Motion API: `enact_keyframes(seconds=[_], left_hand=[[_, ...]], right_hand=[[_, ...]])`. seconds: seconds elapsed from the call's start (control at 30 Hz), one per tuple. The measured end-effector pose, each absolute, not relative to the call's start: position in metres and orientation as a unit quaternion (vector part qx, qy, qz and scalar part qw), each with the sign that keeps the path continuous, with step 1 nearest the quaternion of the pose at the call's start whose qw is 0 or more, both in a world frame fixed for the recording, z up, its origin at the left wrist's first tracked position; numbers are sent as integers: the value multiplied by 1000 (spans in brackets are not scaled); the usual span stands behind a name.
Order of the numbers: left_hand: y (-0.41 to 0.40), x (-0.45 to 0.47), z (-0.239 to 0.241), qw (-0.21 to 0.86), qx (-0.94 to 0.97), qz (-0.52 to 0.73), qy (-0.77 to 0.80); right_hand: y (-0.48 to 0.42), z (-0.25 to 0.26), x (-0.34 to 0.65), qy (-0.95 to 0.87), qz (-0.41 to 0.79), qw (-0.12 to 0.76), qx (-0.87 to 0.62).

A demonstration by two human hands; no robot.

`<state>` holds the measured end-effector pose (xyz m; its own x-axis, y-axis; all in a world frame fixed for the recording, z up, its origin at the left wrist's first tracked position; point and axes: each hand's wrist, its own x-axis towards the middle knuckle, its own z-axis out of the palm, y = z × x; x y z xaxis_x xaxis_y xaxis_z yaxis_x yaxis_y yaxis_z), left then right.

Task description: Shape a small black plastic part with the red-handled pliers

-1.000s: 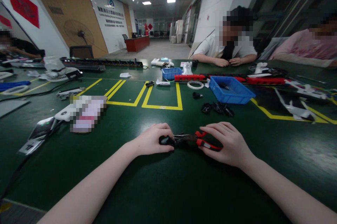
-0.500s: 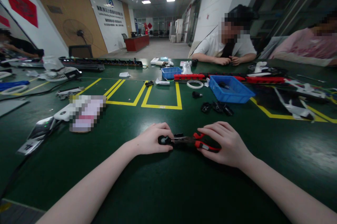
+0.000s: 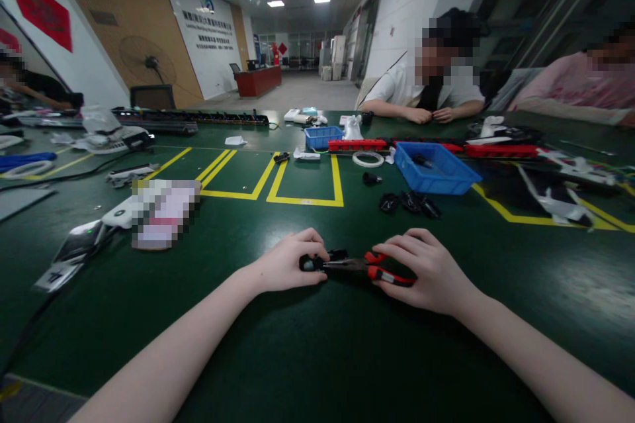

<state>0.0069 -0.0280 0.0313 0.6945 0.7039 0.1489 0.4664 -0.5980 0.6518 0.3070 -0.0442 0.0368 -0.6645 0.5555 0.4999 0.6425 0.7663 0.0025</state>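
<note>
My left hand [image 3: 292, 263] is closed round a small black part [image 3: 309, 264] with a pale end, pinched between thumb and fingers low over the green table. My right hand [image 3: 426, 271] grips needle-nose pliers [image 3: 389, 276] by their red and black handles. The jaws of the pliers point left and meet the black part at my left fingertips. Exactly what the jaw tips touch is partly hidden by my fingers. Another dark piece shows just behind the jaws, and I cannot tell whether it belongs to the same part.
Ahead stand a large blue bin [image 3: 436, 175] and a small blue bin [image 3: 323, 138]. Several black parts [image 3: 411, 203] lie before the large bin. A phone [image 3: 166, 218] and power bank rest at left. Red strips [image 3: 357, 145] cross the back. A person [image 3: 426, 89] sits opposite.
The plier jaws look slightly turned and sit a little closer together. Both hands stay in nearly the same place and keep their holds.
</note>
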Motion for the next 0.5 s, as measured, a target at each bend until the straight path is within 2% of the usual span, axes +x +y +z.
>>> enact_keyframes(seconds=[0.5], left_hand=[[-26,4,32,354,854,214,316]], right_hand=[[-40,30,317,-914,-66,240,-321]])
